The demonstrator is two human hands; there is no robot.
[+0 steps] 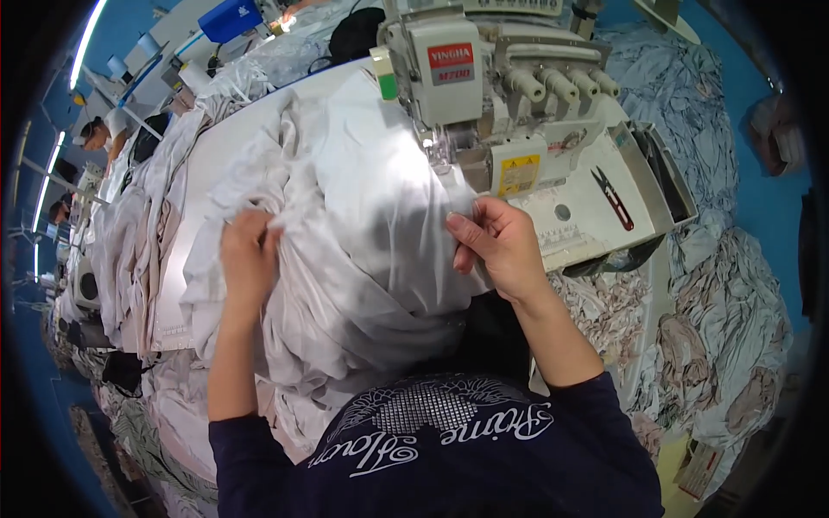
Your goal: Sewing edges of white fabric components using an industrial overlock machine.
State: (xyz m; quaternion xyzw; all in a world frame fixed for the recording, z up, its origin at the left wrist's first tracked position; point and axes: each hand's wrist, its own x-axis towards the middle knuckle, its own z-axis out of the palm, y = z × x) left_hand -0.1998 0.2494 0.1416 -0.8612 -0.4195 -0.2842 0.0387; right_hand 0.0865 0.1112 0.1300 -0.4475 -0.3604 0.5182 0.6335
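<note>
A large piece of white fabric (pixel 371 224) lies in loose folds over the table and hangs down toward my lap. My right hand (pixel 501 246) pinches its right edge between thumb and fingers, just in front of the overlock sewing machine (pixel 440 86). The fabric's upper right corner reaches the machine's lit needle area (pixel 440 151). Over on the left, my left hand (pixel 249 259) has its fingers curled into the folds, gripping the cloth; its fingertips are partly hidden and slightly blurred.
Red-handled thread snips (pixel 613 198) lie on the machine's right-hand bed, beside an open tray (pixel 661 173). Heaps of crumpled fabric (pixel 725 319) fill the right side. More garments (pixel 155 233) drape over the table's left. Another person (pixel 108 134) works at the far left.
</note>
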